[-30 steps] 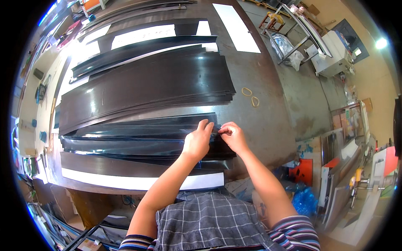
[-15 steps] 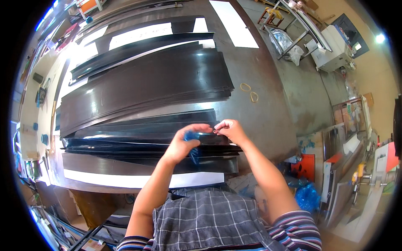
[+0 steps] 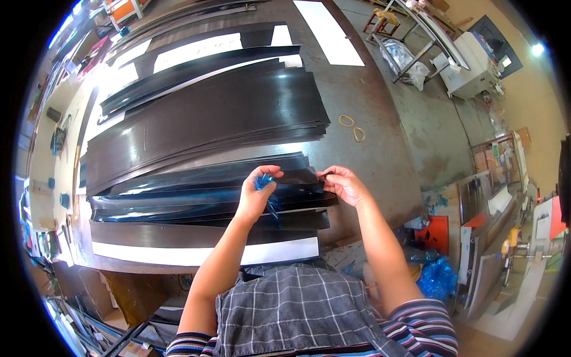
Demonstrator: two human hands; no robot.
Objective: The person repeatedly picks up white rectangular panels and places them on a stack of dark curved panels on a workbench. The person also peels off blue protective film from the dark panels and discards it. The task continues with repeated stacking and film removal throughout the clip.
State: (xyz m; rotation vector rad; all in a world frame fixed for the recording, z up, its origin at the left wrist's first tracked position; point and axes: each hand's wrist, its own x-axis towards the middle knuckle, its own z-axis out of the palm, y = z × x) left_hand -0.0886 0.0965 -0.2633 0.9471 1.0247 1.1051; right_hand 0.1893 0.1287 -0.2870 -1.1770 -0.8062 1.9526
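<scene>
My left hand (image 3: 256, 195) is closed around a crumpled wad of thin blue plastic film (image 3: 264, 181), whose tail hangs below the fingers. It is over a pile of long dark glossy strips. My right hand (image 3: 346, 185) is pinched at the right end of an upper dark strip (image 3: 297, 172), apparently on its corner; the fingertips partly hide the contact. Under both hands, more strips with a bluish shine (image 3: 178, 212) lie overlapped and slightly fanned. A white strip (image 3: 202, 252) runs along the table's near edge.
Beyond the pile lies a broad stack of dark sheets (image 3: 208, 113), with white panels (image 3: 199, 50) farther back. Two yellow rubber bands (image 3: 352, 128) rest on the metal tabletop (image 3: 369, 160). A bundle of blue film (image 3: 437, 278) and a red-orange panel (image 3: 432, 234) are at right, below table height.
My right hand has moved right and slightly up, to the strip's end. My left hand has shifted a little, closing more tightly on the blue film. The hands are farther apart.
</scene>
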